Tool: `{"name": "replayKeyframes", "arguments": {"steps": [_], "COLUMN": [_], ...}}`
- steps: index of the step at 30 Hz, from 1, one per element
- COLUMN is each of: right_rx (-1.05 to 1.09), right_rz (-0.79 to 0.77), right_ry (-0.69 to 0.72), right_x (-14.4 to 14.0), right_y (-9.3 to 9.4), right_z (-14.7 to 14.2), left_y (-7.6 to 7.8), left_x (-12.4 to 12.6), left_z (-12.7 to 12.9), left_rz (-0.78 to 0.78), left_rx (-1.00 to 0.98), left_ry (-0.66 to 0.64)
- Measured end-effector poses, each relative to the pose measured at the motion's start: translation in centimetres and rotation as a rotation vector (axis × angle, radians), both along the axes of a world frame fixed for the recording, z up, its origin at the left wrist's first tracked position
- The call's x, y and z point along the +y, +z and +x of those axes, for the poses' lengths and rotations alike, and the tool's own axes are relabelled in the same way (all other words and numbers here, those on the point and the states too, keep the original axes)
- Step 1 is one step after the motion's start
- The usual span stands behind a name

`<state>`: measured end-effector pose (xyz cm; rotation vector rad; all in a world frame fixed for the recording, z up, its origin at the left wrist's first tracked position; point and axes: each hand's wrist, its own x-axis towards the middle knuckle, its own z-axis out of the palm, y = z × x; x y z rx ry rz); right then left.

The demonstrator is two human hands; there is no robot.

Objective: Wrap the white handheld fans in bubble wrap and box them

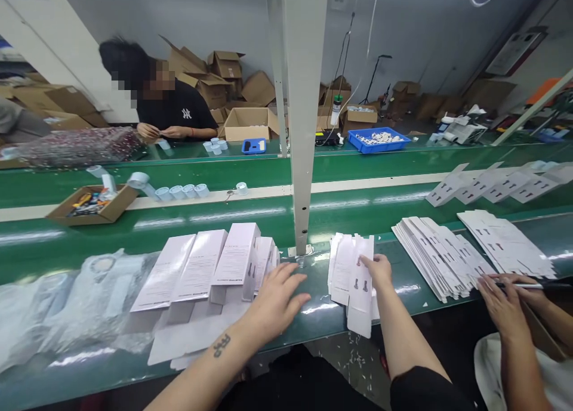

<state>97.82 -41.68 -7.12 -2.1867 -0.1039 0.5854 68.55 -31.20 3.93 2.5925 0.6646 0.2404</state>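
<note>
My right hand (379, 271) grips the right edge of a flat white carton (359, 303) printed with small dark product pictures. That carton lies over a small pile of other flat cartons (340, 262) at the table's front. My left hand (278, 296) has its fingers spread and holds nothing. It is beside a group of folded-up white boxes (235, 253), whose lower flaps stick out toward me. Part of the rightmost boxes is hidden behind that hand.
Bagged pale-blue parts (102, 291) lie at the left. Stacks of flat cartons (441, 253) are at the right, near a neighbouring person's hands (501, 303). A white post (305, 119) rises mid-table. Across the green line (224, 211), another person (174, 110) handles small parts.
</note>
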Motion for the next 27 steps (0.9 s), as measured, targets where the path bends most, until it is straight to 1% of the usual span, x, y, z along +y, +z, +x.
{"name": "replayKeyframes", "arguments": {"steps": [2,4,6,7,8,9,11,13,15,17,19,22,24,27], "right_rx": [0.044,0.101,0.156,0.176,0.197,0.225,0.303,0.361,0.367,0.362,0.360,0.330,0.302,0.299], "right_rz": [0.137,0.292,0.450,0.510,0.558,0.593,0.657,0.696,0.700,0.688,0.684,0.684,0.678,0.667], "right_ry": [0.095,0.275,0.496,0.553,0.570,0.547,0.466,0.389,0.323,0.300,0.332,0.401,0.435,0.457], "right_x": [-1.2,-2.7,-4.1,-4.6,-5.0,-5.3,-5.4,-5.1,-4.7,-4.3,-4.1,-3.8,-3.6,-3.4], "right_y": [2.6,5.3,7.7,8.7,9.5,10.0,10.6,10.7,10.7,10.8,11.0,11.5,11.9,12.4], "right_z": [-2.2,-5.7,-9.7,-11.6,-13.3,-14.8,-17.1,-18.5,-19.3,-20.1,-21.0,-22.5,-23.5,-24.6], "left_y": [0.2,0.5,0.7,0.6,0.4,0.1,-0.7,-1.2,-1.1,-0.5,0.5,2.2,3.0,3.8], "left_x": [-0.5,-0.7,-0.9,-1.0,-1.3,-1.7,-2.6,-3.5,-4.0,-4.1,-3.7,-2.8,-2.2,-1.5], "left_z": [0.8,1.9,2.6,2.7,2.6,2.2,0.8,-1.0,-2.6,-3.8,-4.7,-5.9,-6.6,-7.8], "left_rz": [-0.034,-0.025,0.000,0.008,0.012,0.016,0.034,0.055,0.055,0.050,0.069,0.145,0.174,0.192], "left_rx": [-0.131,-0.222,-0.232,-0.214,-0.197,-0.189,-0.196,-0.200,-0.194,-0.206,-0.229,-0.253,-0.251,-0.221], "left_ry": [-0.100,-0.169,-0.223,-0.243,-0.256,-0.253,-0.217,-0.194,-0.200,-0.190,-0.160,-0.125,-0.145,-0.193]}}
